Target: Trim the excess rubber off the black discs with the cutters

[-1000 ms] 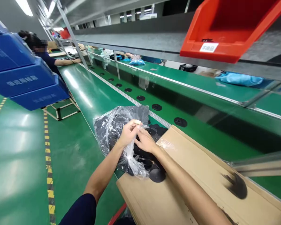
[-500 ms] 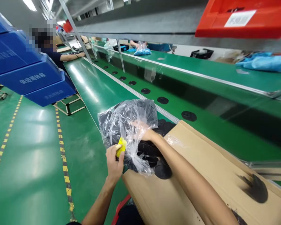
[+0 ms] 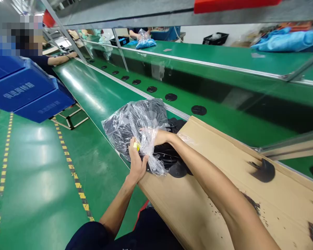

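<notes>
Two-handed, likely steadying the plastic bag (image 3: 135, 121) at six o'clock with spread left hand (image 3: 137, 166). Under clear film (image 3: 147, 141) at three with right hand (image 3: 160, 137); cannot tell its grip.

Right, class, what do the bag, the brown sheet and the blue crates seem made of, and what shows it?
Bag: glossy, clear plastic film; it is crinkled, see-through and catches highlights. Brown sheet: probably matte cardboard; dull tan face, paper-like edges. Blue crates: probably fairly smooth plastic; evenly coloured sides.

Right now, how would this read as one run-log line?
left hand: against clear plastic bag | right hand: partly covered by its plastic | black discs: beside bag
</notes>
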Motion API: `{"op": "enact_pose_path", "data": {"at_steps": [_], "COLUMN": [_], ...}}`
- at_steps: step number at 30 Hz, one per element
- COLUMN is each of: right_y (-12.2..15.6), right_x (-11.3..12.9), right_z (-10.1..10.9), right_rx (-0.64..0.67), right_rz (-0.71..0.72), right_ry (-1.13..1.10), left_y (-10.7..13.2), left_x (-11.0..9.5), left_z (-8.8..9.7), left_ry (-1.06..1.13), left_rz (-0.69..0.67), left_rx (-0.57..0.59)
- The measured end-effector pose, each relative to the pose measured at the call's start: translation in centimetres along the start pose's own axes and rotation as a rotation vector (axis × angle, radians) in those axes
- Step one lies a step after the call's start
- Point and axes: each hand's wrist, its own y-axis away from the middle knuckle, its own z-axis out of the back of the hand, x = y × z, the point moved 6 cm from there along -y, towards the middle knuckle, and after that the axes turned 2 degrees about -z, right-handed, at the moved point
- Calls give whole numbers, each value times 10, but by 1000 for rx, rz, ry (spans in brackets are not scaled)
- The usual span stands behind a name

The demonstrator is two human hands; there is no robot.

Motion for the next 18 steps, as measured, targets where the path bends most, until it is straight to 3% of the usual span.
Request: {"op": "enact_pose_path", "data": {"at_steps": [18], "right_y": [63], "right_x": [-8], "right_z": [28], "right_rx": [9], "right_rz": [-199], "right_ry": [-73], "left_y": [-3], "left_x": [-10], "left_z": [3], "left_ry": [-85], "left_rz": [-2], "left_rx": [4]}}
